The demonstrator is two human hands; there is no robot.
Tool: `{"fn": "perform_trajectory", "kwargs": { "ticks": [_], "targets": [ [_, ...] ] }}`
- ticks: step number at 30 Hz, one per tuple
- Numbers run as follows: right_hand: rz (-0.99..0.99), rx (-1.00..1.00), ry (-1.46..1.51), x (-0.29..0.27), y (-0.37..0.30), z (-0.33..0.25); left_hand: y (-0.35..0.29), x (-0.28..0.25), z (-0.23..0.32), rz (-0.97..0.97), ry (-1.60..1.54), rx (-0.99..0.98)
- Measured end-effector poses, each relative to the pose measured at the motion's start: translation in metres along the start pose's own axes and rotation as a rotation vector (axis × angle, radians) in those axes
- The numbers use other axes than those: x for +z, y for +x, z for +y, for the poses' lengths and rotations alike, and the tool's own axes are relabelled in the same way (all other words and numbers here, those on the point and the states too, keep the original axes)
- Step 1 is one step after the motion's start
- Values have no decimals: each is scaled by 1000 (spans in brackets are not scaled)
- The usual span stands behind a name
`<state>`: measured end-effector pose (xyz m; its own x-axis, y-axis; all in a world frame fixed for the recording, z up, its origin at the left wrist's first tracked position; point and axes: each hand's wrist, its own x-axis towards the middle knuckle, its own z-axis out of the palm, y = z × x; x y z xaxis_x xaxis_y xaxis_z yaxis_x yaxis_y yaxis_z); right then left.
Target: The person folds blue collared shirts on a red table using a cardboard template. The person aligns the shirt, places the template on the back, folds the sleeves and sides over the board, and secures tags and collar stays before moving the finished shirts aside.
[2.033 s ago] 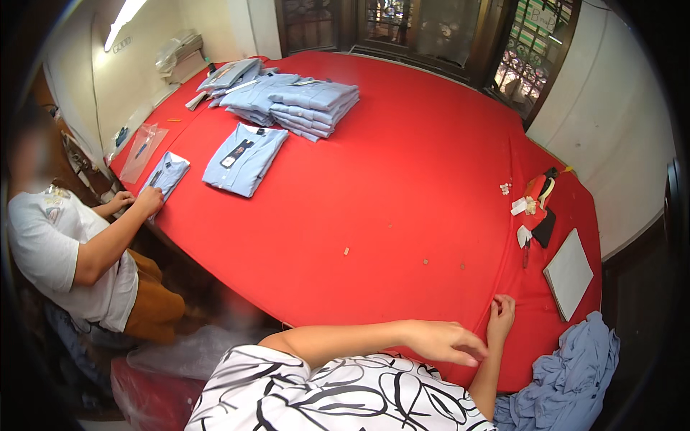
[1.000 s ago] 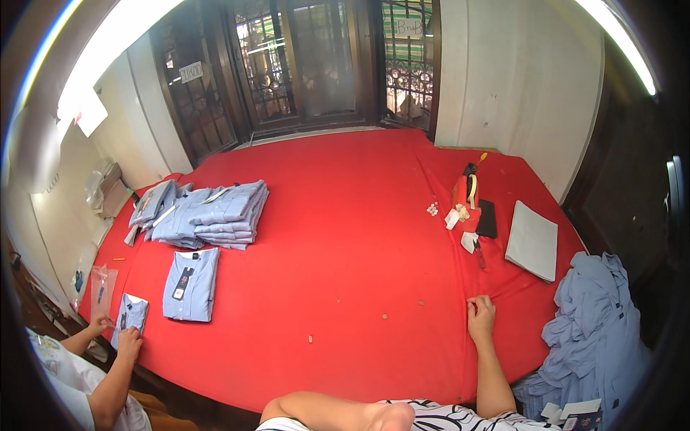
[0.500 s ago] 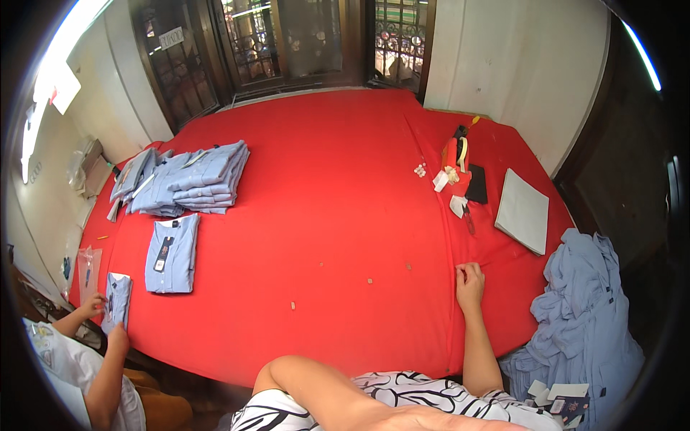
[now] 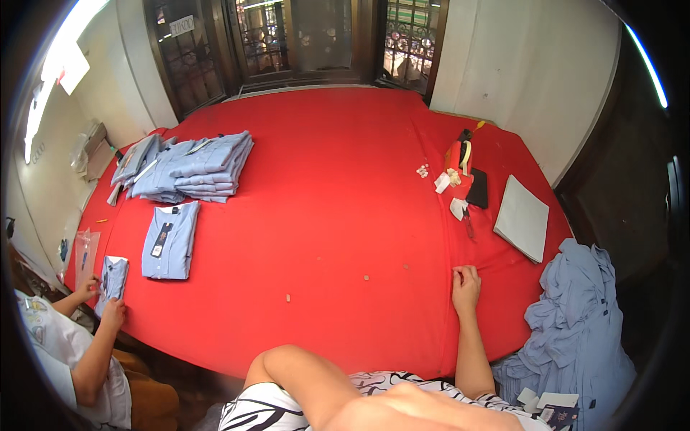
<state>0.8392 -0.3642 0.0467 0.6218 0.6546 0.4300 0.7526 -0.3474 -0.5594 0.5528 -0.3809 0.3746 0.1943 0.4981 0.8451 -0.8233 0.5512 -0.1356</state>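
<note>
My right hand [image 4: 467, 286] rests on the red tablecloth [image 4: 323, 201], beside a seam that runs along it. Thumb and fingers are drawn together; whether something small is between them I cannot make out. My left arm is bent across my body, and the left hand [image 4: 424, 413] is blurred at the bottom edge with its fingers hidden. Near the right hand lie a few small tan bits, one of them a small square piece [image 4: 366, 278]. A heap of unfolded light blue shirts [image 4: 575, 323] hangs at the table's right side, with paper tags [image 4: 557, 406] on its lower part.
Folded blue shirts [image 4: 194, 169] are stacked at the far left, with one tagged folded shirt [image 4: 170, 241] in front. A co-worker's hands [image 4: 111, 310] hold another folded shirt at the left edge. White sheets [image 4: 523, 218] and a red holder [image 4: 454, 161] lie at the right.
The whole view has shifted slightly. My right hand stays at the same spot by the seam. My left hand has moved a little at the bottom edge.
</note>
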Motion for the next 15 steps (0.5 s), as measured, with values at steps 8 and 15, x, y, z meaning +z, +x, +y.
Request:
{"fn": "perform_trajectory", "kwargs": {
  "ticks": [8,15],
  "targets": [
    [-3,5,9,3,0,5,-22,0,-17,42,-166,-61],
    [-68,96,104,-9,6,4,-32,-22,11,13,-54,-353]
  ]
}}
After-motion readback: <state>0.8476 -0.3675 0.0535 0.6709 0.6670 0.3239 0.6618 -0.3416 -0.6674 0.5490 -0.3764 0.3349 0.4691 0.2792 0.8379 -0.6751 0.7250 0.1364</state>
